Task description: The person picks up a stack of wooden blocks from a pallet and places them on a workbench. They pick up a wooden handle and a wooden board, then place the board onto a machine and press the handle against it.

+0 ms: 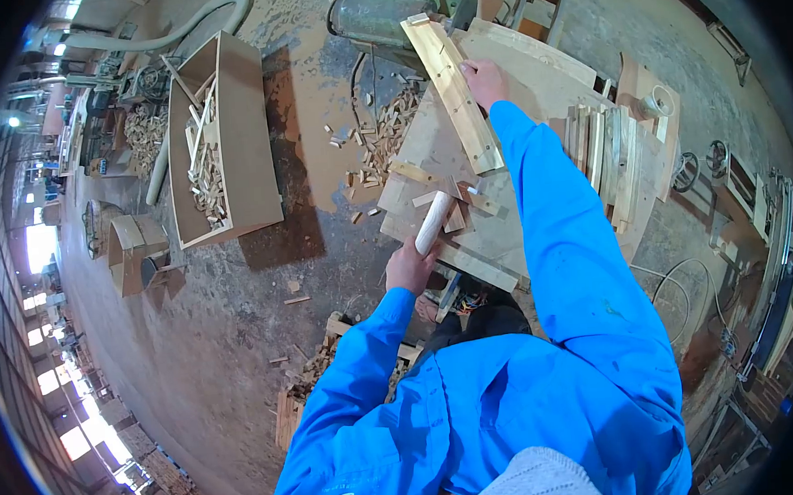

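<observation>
My left hand [408,267] is closed around the lower end of a pale, rounded wooden piece [433,222], which points up over the near edge of the worktable [417,161]. Further away, my right hand [485,81] grips the right edge of a long wooden board [461,101] with dark holes along it. The board lies slanted across the table. Between the two hands, small wooden strips [484,203] are on the tabletop.
Stacked wooden slats [603,160] are on the table's right side. A green machine [380,15] stands beyond the table. A large box [252,134] of offcuts is at the left, and small wood blocks [391,136] are scattered on the floor beside the table.
</observation>
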